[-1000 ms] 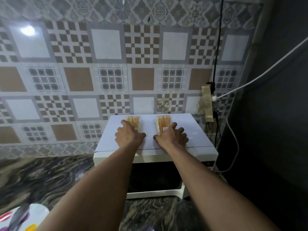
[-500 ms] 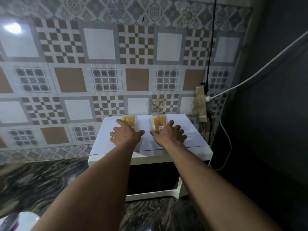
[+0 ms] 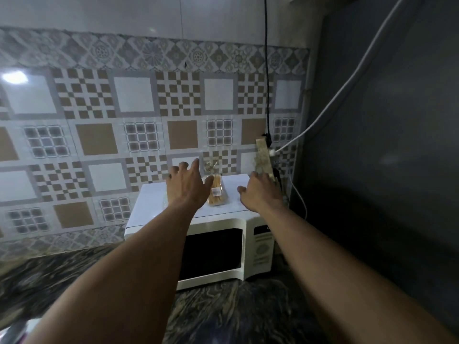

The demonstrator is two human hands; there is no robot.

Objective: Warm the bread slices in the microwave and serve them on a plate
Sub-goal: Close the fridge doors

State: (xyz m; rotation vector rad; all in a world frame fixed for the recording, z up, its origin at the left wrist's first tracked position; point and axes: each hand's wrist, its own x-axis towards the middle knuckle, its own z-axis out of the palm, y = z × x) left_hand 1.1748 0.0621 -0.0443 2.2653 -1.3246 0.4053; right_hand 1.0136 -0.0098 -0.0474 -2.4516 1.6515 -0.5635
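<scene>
A white microwave (image 3: 154,207) stands on the dark marble counter with its door shut. On its top lies a clear packet of bread slices (image 3: 218,192) with a small white label. My left hand (image 3: 188,187) hovers just left of this packet, fingers spread, holding nothing. It hides most of what lies under it; only a clear plastic edge (image 3: 164,200) shows at its left. My right hand (image 3: 260,192) is to the right of the packet, over the microwave's right rear corner, fingers apart and empty.
A power strip (image 3: 262,157) hangs on the tiled wall behind the microwave's right corner, with a white cable (image 3: 347,83) and a black cable (image 3: 267,70) running up. A dark wall (image 3: 385,157) closes the right side. A blurred white object (image 3: 15,331) sits bottom left.
Both hands have lifted off the two bread packets. My right hand moved right, uncovering one packet; my left hand now covers the other. The view tilted up.
</scene>
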